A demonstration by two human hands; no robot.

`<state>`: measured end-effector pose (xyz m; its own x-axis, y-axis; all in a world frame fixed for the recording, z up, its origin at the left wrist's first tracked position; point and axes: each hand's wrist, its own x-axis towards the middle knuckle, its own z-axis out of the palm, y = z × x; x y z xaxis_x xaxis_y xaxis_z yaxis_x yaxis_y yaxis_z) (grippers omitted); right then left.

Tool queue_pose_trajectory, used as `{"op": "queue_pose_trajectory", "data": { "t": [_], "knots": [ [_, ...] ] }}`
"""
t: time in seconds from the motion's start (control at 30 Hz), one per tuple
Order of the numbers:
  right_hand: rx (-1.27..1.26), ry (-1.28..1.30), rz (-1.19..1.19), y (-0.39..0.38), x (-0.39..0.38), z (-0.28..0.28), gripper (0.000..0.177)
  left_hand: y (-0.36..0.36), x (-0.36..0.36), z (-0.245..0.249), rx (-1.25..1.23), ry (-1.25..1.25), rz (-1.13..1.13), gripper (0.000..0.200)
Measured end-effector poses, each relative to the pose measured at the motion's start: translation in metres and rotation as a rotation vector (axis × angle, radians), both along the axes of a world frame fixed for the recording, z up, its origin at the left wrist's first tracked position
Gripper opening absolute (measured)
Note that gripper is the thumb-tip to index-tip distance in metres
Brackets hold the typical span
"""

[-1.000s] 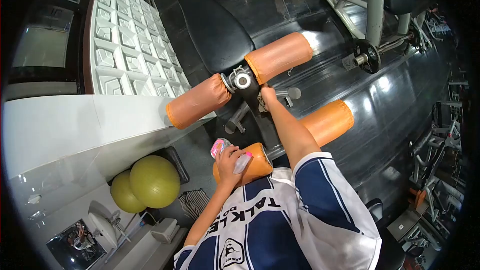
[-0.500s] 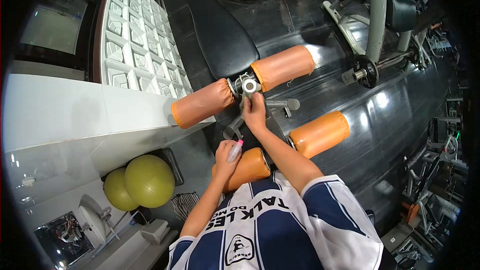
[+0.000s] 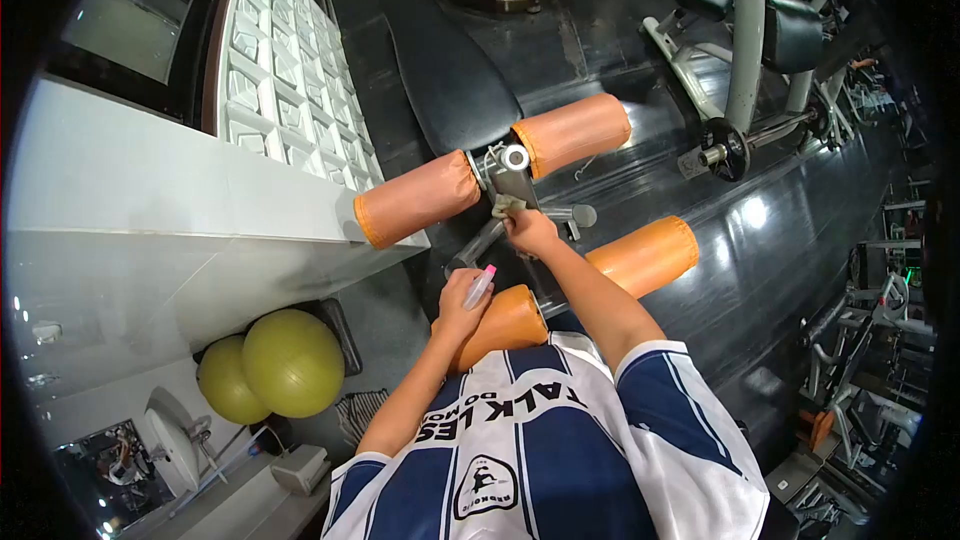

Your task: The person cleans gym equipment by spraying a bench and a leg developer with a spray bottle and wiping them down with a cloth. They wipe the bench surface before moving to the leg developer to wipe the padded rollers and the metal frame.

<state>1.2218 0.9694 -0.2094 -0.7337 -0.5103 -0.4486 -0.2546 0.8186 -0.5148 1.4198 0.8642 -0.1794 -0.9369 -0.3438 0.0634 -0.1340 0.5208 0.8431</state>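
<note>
My left hand (image 3: pixel 459 304) is wrapped round a small clear bottle with a pink top (image 3: pixel 480 288), held just above the lower left orange roller pad (image 3: pixel 505 325). My right hand (image 3: pixel 532 233) grips a pale cloth (image 3: pixel 508 206) against the metal post (image 3: pixel 513 183) of a padded bench. Just beyond the cloth is the post's round open end. Two upper orange-brown roller pads (image 3: pixel 420 198) stick out on either side of the post. The lower right orange roller pad (image 3: pixel 645 256) lies beyond my right forearm.
The black bench pad (image 3: pixel 455 80) stretches away ahead. A white wall ledge (image 3: pixel 200 210) runs along the left, with two green exercise balls (image 3: pixel 293 363) below it. A weight machine (image 3: pixel 748 60) stands at the upper right on the black floor. More gym equipment lines the far right.
My right hand has moved down the post, toward me and slightly right, and the cloth now shows. My left hand still holds the bottle, shifted slightly up and right in view.
</note>
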Motion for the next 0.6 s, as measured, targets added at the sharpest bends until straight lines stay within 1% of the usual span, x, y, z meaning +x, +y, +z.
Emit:
{"op": "queue_pose_trajectory", "data": {
  "t": [0.03, 0.07, 0.1, 0.13, 0.17, 0.23, 0.27, 0.3, 0.37, 0.5, 0.57, 0.6],
  "knots": [
    [-0.001, 0.013, 0.000, 0.001, 0.000, -0.008, 0.030, -0.001, -0.001, -0.002, -0.001, 0.013, 0.000, 0.024],
    [-0.109, 0.100, -0.055, 0.005, 0.000, -0.032, 0.030, -0.001, 0.000, -0.003, -0.001, 0.008, -0.001, 0.025],
    [-0.219, 0.184, -0.109, 0.005, 0.001, -0.033, 0.029, -0.001, 0.000, -0.002, -0.001, 0.000, 0.000, 0.026],
    [-0.343, 0.203, -0.150, 0.006, -0.001, -0.034, 0.029, -0.001, 0.000, -0.001, -0.004, -0.002, -0.006, 0.027],
    [-0.344, 0.201, -0.146, 0.000, 0.001, -0.020, 0.029, -0.002, 0.001, -0.001, -0.005, -0.003, -0.001, 0.027],
    [-0.586, 0.300, -0.399, -0.023, 0.009, 0.016, 0.027, -0.002, 0.001, -0.002, 0.008, 0.041, -0.007, 0.027],
    [-0.609, 0.345, -0.344, -0.036, 0.009, 0.028, 0.031, -0.001, 0.001, 0.003, 0.025, 0.024, 0.002, 0.027],
    [-0.501, 0.473, -0.225, -0.050, 0.008, 0.026, 0.034, -0.001, 0.001, 0.003, 0.025, 0.019, 0.003, 0.027],
    [-0.521, 0.789, -0.177, -0.078, 0.004, 0.021, 0.036, -0.001, 0.001, 0.001, -0.013, 0.032, -0.002, 0.027],
    [-0.487, 0.788, -0.191, -0.091, -0.005, 0.003, 0.035, -0.002, 0.005, -0.001, -0.033, 0.050, 0.009, 0.026],
    [-0.411, 0.495, -0.054, -0.064, -0.012, -0.002, 0.034, -0.003, 0.004, 0.003, -0.008, 0.057, -0.001, 0.025],
    [-0.372, 0.446, -0.019, -0.043, -0.009, -0.006, 0.033, -0.002, 0.003, 0.005, -0.009, 0.067, 0.011, 0.025]
  ]
}}
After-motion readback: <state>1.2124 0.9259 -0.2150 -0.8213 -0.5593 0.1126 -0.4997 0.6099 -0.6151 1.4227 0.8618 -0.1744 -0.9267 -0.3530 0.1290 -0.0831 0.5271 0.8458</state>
